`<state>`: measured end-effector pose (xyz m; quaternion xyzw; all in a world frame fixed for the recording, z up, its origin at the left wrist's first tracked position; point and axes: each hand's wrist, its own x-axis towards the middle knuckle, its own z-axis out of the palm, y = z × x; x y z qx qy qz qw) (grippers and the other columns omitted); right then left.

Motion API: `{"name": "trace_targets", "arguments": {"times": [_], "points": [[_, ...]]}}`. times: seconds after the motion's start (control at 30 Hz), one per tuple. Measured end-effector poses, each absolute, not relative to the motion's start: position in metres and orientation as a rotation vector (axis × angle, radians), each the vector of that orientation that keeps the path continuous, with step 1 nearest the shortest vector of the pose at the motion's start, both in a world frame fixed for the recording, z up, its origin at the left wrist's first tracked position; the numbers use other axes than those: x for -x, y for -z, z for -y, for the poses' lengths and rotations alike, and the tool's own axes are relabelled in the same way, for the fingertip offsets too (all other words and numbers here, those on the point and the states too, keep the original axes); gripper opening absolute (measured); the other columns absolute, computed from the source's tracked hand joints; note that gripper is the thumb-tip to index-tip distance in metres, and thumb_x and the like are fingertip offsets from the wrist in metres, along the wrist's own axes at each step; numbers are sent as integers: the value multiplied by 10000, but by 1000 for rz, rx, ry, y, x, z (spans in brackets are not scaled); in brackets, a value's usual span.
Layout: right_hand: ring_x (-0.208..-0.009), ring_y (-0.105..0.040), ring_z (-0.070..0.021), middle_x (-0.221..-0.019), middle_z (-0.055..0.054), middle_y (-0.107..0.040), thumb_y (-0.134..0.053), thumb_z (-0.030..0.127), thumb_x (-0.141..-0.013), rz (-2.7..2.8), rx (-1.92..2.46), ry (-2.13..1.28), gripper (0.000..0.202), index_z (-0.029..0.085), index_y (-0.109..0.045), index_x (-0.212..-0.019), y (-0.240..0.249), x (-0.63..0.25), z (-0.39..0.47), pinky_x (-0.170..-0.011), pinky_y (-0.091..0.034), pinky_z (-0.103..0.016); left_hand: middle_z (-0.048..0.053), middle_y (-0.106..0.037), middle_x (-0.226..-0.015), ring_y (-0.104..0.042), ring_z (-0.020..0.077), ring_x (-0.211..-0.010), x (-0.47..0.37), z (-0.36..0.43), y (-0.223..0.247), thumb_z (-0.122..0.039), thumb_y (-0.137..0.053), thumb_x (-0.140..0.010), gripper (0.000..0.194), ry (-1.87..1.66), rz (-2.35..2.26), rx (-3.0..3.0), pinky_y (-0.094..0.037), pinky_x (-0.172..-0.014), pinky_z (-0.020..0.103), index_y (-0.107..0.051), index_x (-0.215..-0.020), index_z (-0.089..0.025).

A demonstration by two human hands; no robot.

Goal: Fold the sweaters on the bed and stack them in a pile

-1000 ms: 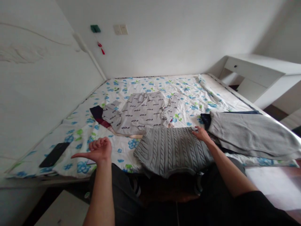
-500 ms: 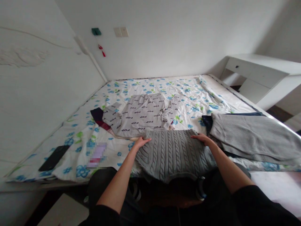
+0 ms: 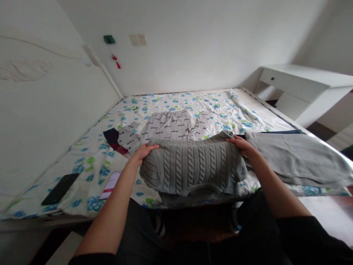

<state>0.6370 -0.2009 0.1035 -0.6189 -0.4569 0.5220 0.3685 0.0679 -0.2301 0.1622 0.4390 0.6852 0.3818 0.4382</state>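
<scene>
A grey cable-knit sweater [image 3: 193, 165] is stretched between my two hands at the near edge of the bed, its curved neckline toward me. My left hand [image 3: 145, 151] grips its left side, thumb on top and the other fingers mostly hidden. On the other side, my right hand [image 3: 241, 144] is closed on the far right part, where the knit bunches up. Behind the sweater lies a light grey shirt printed with POP [image 3: 171, 127], partly covered by it. To the right, a folded ribbed grey garment [image 3: 295, 156] rests on darker clothes.
A floral sheet [image 3: 91, 147] covers the bed. At the left lie a black phone [image 3: 60, 188] and a second phone with a lit screen [image 3: 110, 184], partly behind my left forearm. A white desk [image 3: 300, 88] stands beyond the bed's right side.
Both hands have raised the sweater and moved slightly farther over the bed. My left hand has shifted left, and the sweater now covers the lower part of the printed shirt.
</scene>
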Motion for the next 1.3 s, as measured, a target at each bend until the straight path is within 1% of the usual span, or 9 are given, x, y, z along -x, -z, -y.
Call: {"name": "trace_targets", "arguments": {"times": [0.13, 0.2, 0.37, 0.53, 0.67, 0.83, 1.0, 1.1, 1.3], "points": [[-1025, -796, -220, -1279, -159, -813, -721, 366, -999, 1207, 1821, -1042, 717, 122, -534, -1646, -99, -620, 173, -917, -653, -320, 210, -822, -1285, -749, 404, -1285, -73, 193, -170, -397, -972, -731, 581, -842, -2196, -1511, -576, -1113, 492, -780, -1221, -151], [-1081, -799, -241, -1278, -168, -820, -757, 330, -959, 1387, 1955, -865, 659, 121, -622, -1570, -80, -621, 183, -1004, -628, -358, 233, -780, -1373, -710, 412, -1349, -77, 201, -148, -353, -914, -786, 600, -709, -2280, -1713, -538, -1170, 512, -756, -1327, -146], [-1119, -811, -265, -1179, -105, -855, -751, 205, -918, 1965, 1915, -810, 310, 184, -849, -1212, -23, -625, 247, -1050, -592, -347, 130, -741, -1423, -710, 328, -1326, -87, 278, -62, -226, -749, -850, 556, -459, -1707, -2235, -521, -1215, 451, -781, -1404, -245], [-1260, -752, -267, -1348, -111, -808, -732, 75, -843, 2264, 1583, -712, 543, 208, -819, -1362, -9, -582, 290, -1149, -543, -369, 116, -619, -1643, -606, 336, -1462, -113, 329, -25, -103, -672, -862, 807, -206, -1579, -2405, -476, -1263, 483, -646, -1646, -291], [-1331, -699, -272, -1424, -106, -777, -680, 4, -803, 2505, 1543, -608, 643, 232, -810, -1391, -7, -539, 305, -1197, -497, -368, 95, -701, -1547, -624, 316, -1401, -132, 323, -25, -104, -650, -910, 678, -195, -1575, -2472, -486, -1237, 479, -732, -1551, -309], [-1286, -732, -266, -1330, -97, -824, -665, 57, -869, 2479, 1616, -618, 509, 226, -842, -1316, -15, -537, 299, -1131, -525, -315, 87, -839, -1215, -733, 290, -1180, -130, 310, -26, -187, -625, -981, 313, -337, -1514, -2288, -540, -1120, 435, -875, -1151, -268], [-1162, -790, -272, -1211, -76, -858, -709, 140, -882, 2412, 1500, -816, 376, 217, -881, -1208, -27, -563, 289, -1062, -567, -321, 64, -858, -1044, -776, 293, -1010, -109, 310, -38, -331, -708, -950, 177, -409, -1444, -2043, -561, -973, 386, -868, -1011, -287], [-1170, -793, -278, -1198, -56, -863, -782, 150, -841, 2486, 1438, -967, 353, 240, -898, -1162, -28, -568, 289, -1083, -567, -330, 76, -844, -1125, -758, 300, -1124, -108, 321, -39, -264, -723, -912, 209, -225, -1368, -2162, -537, -1066, 401, -860, -1069, -279], [-1418, -661, -340, -1515, -123, -726, -926, 235, -749, 2574, 1466, -857, 760, 258, -765, -1491, -18, -569, 296, -1253, -470, -455, 102, -726, -1403, -639, 330, -1332, -116, 337, -23, -107, -718, -836, 582, -64, -1530, -2409, -479, -1196, 470, -763, -1388, -284]]}}
